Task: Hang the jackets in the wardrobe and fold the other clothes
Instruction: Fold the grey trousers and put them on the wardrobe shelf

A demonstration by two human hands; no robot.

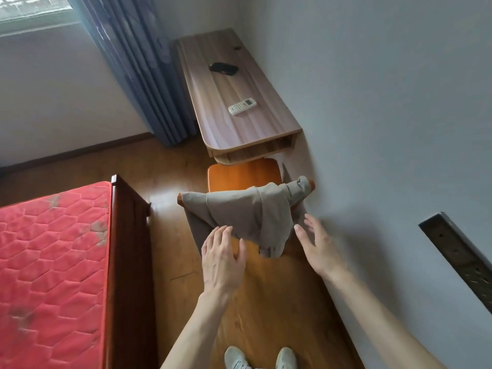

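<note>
Both shoes (259, 358) stand below. Left hand (222, 258) and right hand (318, 247) reach out w/ straight fingers, holding nothing, just by the beige garment (247, 214) draped over the chair back (181, 199). Risk: sleeve may snag the corner, tipping the chair.

Surface (229, 107): wood-grain top, far centre, against right wall. On it: white remote (242, 106) toward near end; black flat item (223, 68) toward far end, well apart from remote.

Chair (243, 174): orange wood seat, just near of surface; beige garment (247, 211) draped over backrest.

Floor (175, 166): brown wood boards; carries chair, bed (127, 235) at left.

Bed: dark wood frame, red quilted mattress (53, 262) on top.
</note>
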